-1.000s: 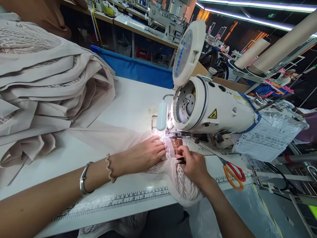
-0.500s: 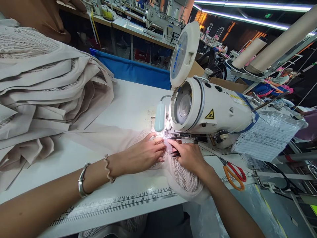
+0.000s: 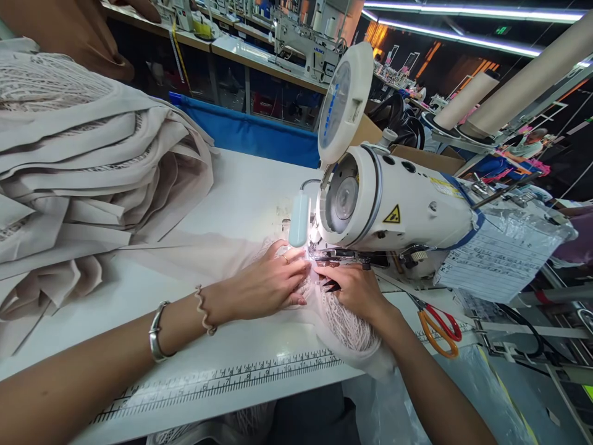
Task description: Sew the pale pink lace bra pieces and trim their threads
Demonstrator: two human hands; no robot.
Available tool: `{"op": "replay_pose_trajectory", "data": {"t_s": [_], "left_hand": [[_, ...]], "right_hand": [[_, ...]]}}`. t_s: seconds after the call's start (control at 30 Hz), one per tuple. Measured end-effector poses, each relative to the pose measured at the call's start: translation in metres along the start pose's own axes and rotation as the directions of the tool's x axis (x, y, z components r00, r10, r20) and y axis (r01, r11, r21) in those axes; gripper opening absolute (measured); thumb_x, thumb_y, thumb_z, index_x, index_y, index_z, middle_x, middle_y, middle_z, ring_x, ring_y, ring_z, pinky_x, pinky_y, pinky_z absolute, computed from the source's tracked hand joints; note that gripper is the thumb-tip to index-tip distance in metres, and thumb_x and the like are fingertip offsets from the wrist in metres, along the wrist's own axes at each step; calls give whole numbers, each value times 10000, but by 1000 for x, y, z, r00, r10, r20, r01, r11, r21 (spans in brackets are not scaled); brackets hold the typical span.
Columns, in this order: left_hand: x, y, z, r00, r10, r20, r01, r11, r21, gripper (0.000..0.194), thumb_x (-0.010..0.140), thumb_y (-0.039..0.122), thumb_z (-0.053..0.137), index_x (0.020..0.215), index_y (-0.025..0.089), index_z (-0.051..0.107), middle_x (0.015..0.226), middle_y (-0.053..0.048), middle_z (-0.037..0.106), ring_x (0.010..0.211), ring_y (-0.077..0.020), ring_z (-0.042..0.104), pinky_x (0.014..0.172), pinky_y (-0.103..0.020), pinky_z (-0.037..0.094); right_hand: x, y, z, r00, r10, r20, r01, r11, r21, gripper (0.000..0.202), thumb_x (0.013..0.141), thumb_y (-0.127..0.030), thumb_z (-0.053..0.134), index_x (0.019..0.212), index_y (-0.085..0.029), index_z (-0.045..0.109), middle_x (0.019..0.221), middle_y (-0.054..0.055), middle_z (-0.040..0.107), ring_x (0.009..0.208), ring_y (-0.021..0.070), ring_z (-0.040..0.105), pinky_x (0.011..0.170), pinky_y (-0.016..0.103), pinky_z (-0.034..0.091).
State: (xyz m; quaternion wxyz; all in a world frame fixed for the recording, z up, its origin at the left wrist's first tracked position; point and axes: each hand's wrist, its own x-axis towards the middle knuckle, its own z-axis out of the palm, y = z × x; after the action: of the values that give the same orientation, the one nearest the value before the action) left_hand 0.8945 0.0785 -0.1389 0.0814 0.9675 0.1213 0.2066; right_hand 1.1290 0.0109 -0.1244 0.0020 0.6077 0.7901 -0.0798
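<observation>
My left hand (image 3: 273,278) lies on pale pink lace fabric (image 3: 259,254) beside the needle area of a white sewing machine (image 3: 398,194). Its fingers are stretched forward and somewhat spread, pressing the cloth flat. Just right of the needle, my right hand (image 3: 356,290) is curled, its index finger reaching toward the lit stitching spot. Dark pointed thread snips (image 3: 332,285) stick out from under its fingers; their handles are hidden. Below it, a bunch of pale stringy lace (image 3: 349,324) hangs toward the table edge. A small light-blue lamp (image 3: 299,220) shines on the work.
A big pile of pale layered fabric (image 3: 92,154) covers the table's left. Scissors with orange and red handles (image 3: 438,330) lie to the right. A printed ruler (image 3: 222,380) runs along the front edge. A blue cloth bin (image 3: 259,133) stands behind.
My left hand has shifted very slightly, its lower fingers spreading a little. The lace bunch beneath my right hand has moved slightly right. The machine and the fabric pile stay put.
</observation>
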Motion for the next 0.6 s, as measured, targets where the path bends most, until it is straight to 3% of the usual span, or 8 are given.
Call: {"op": "replay_pose_trajectory", "data": {"t_s": [0.2, 0.33, 0.43, 0.5, 0.53, 0.6], "left_hand": [[-1, -4, 3, 1000, 4, 29, -4, 1000, -22, 384, 1034, 475, 382, 1154, 200, 620, 1095, -94, 663, 1117, -282, 551, 1043, -520, 285], [0, -4, 3, 1000, -7, 18, 7, 1000, -1, 359, 1038, 449, 378, 1153, 210, 621, 1098, -99, 656, 1093, -282, 551, 1018, -524, 293], [1, -1, 3, 1000, -8, 17, 8, 1000, 19, 389, 1038, 465, 365, 1104, 186, 628, 1110, -112, 646, 1095, -290, 532, 1002, -512, 292], [2, 1, 3, 1000, -6, 30, 6, 1000, 15, 437, 1035, 498, 347, 1063, 166, 629, 1083, -112, 642, 1070, -288, 528, 1002, -506, 284], [2, 2, 3, 999, -7, 40, 7, 1000, 10, 459, 1033, 515, 337, 1049, 159, 626, 1046, -105, 642, 1032, -279, 534, 1002, -504, 279], [2, 3, 2, 998, -12, 61, 12, 1000, 0, 483, 1033, 529, 319, 1048, 149, 617, 956, -83, 636, 925, -250, 543, 999, -500, 274]], "right_hand": [[5, 1, -3, 1000, 6, 10, -5, 999, -44, 521, 884, -110, 443, 1314, -343, 626, 1122, -40, 747, 1040, 187, 649, 743, 287, 446], [4, 3, -4, 1000, 8, 4, -8, 995, -103, 490, 922, -120, 433, 1304, -361, 625, 1140, -24, 737, 1014, 188, 644, 764, 290, 430], [-6, 6, -2, 996, 28, -83, -37, 994, -107, 279, 935, -268, 549, 1177, -274, 686, 1042, 26, 750, 914, 202, 659, 733, 282, 409], [-15, 6, 0, 993, 43, -109, -54, 994, -100, 252, 890, -386, 645, 1066, -214, 698, 905, 48, 747, 804, 204, 653, 677, 277, 384], [-19, 6, 1, 993, 37, -109, -48, 994, -103, 245, 878, -373, 660, 1050, -203, 694, 846, 44, 736, 755, 197, 642, 652, 275, 367], [-26, 5, 3, 995, -7, -95, -4, 993, -114, 286, 873, -194, 604, 1149, -220, 674, 785, 21, 719, 703, 177, 618, 633, 268, 340]]}}
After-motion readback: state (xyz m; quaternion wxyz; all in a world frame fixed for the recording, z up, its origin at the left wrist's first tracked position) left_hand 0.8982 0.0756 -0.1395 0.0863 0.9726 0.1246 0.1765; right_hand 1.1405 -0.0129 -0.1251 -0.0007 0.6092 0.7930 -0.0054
